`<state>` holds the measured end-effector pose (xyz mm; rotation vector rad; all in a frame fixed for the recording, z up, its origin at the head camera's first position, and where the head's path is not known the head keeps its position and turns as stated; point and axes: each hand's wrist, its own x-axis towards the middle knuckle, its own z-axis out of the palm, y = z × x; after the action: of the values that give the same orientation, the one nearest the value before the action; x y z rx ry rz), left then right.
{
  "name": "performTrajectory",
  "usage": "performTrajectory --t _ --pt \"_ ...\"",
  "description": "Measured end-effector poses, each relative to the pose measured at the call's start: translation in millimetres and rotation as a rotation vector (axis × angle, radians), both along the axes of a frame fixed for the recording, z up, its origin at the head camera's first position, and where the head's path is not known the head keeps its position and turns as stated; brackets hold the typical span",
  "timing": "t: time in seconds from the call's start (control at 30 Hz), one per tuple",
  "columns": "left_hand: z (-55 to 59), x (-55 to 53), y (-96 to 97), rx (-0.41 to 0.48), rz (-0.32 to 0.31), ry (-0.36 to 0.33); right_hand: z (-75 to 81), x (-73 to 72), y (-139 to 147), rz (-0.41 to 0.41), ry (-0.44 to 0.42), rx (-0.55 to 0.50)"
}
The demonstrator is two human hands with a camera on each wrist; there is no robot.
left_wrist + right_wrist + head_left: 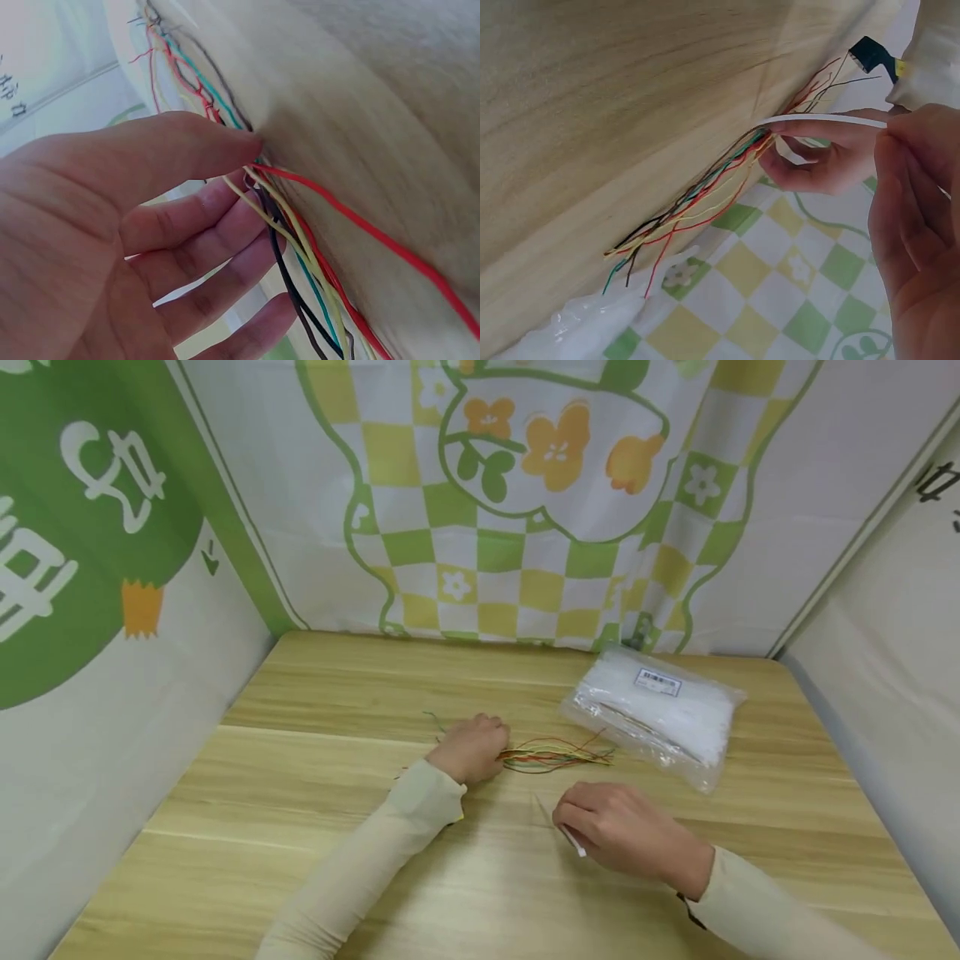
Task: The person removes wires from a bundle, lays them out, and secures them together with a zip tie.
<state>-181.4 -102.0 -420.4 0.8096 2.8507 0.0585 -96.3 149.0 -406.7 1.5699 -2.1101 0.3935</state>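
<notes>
My left hand pinches a bundle of thin coloured wires near its middle, low over the table. Red, yellow, green and black strands fan out on both sides of the grip; in the left wrist view the thumb lies across the wires with the fingers curled behind. Nearer the front and to the right, my right hand holds a thin white cable tie between thumb and fingers. Seen from the right wrist, the tie stretches toward the wires beside the left hand; whether it touches them I cannot tell.
A clear plastic bag packed with white contents and bearing a barcode label lies at the table's back right. The wood-grain table meets a patterned curtain behind, and printed cloth walls stand on both sides.
</notes>
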Motion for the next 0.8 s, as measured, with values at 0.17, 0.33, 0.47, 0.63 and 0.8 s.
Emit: performTrajectory --t 0.17,0.33,0.47,0.63,0.8 --pt "-1.8 -0.1 -0.5 0.036 0.005 -0.014 -6.8 -7.0 -2.5 -0.032 -0.072 -0.012" --pt "-2.3 -0.1 -1.8 0.067 0.011 -0.023 -13.7 -16.2 -6.1 -0.059 -0.111 -0.003" --pt "-2.1 -0.1 -2.2 0.079 0.013 -0.031 -18.2 -23.1 -10.3 -0.084 -0.114 0.030" --pt "-1.1 -0.1 -2.2 0.084 0.019 -0.035 -20.7 -29.2 -15.0 -0.130 -0.142 0.092" --pt "-0.1 0.3 -2.6 0.071 0.018 -0.034 -23.8 -35.3 -19.4 -0.165 -0.153 0.125"
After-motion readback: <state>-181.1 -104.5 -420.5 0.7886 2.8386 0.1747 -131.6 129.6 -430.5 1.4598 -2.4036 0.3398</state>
